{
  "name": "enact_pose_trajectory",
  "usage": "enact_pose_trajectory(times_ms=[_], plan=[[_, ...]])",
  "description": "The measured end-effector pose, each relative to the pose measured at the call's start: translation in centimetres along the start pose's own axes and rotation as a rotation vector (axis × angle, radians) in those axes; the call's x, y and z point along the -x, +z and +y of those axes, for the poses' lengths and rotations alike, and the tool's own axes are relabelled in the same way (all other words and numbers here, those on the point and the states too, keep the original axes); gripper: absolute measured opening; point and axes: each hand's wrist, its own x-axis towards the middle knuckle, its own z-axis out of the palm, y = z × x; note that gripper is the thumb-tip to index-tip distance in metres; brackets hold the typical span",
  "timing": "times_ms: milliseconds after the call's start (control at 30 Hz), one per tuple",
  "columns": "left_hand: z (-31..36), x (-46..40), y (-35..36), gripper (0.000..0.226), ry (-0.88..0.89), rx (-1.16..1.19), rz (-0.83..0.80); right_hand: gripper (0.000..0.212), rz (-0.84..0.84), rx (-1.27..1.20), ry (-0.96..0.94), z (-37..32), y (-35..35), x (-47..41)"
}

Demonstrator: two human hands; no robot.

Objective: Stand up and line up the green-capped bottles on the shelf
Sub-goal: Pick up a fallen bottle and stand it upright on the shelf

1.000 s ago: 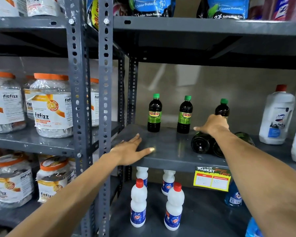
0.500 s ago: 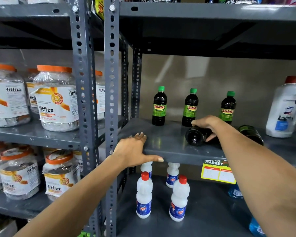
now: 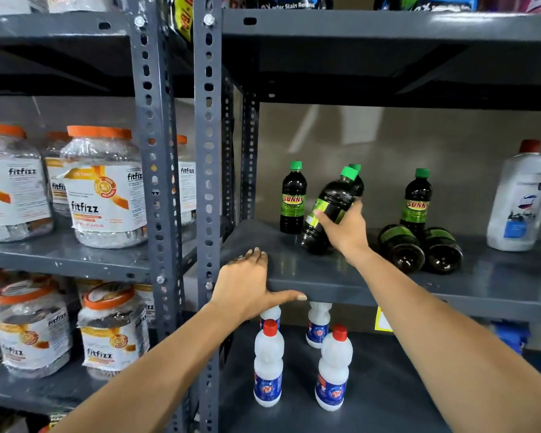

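- Tipped up from lying flat half a second ago: one green-capped bottle, now slanted, cap up, base low over the shelf.
- Gripped round its middle by the right hand; nearly ready to stand in the row.
- Left hand unchanged: flat on the shelf's front edge, fingers straight, holding nothing.
- Still on their sides, just right: two bottles.

My right hand is over the shelf, around the tilted bottle. Left of that hand stands 1 upright bottle. Right of it lie 2 fallen bottles side by side, with 1 standing bottle behind them. My left hand rests nearer me and further left, on the shelf's front edge.
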Motion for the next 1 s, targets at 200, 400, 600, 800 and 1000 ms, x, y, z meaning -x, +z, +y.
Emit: enact_pose_trajectory(times_ms=[200, 400, 600, 800, 1000], plan=[[0.2, -0.1, 0.0, 0.126, 0.002, 0.029, 0.038, 0.056, -0.159, -0.032, -0.139, 0.8, 2.2, 1.5], [0.2, -0.1, 0.3, 0.121, 0.009, 0.047, 0.077, 0.070, -0.363, -0.182, -0.033, 1.5, 2.7, 0.9], [0.1, 0.0, 0.3, 0.117, 0.025, 0.091, 0.084, 0.081, -0.336, -0.109, -0.050, 1.5, 2.7, 1.0], [0.1, 0.0, 0.3, 0.118, 0.031, 0.082, 0.107, 0.089, -0.334, -0.103, -0.067, 1.7, 2.7, 0.6], [0.1, 0.1, 0.4, 0.112, 0.038, 0.069, 0.100, 0.083, -0.403, -0.202, -0.030, 1.3, 2.8, 1.0]])
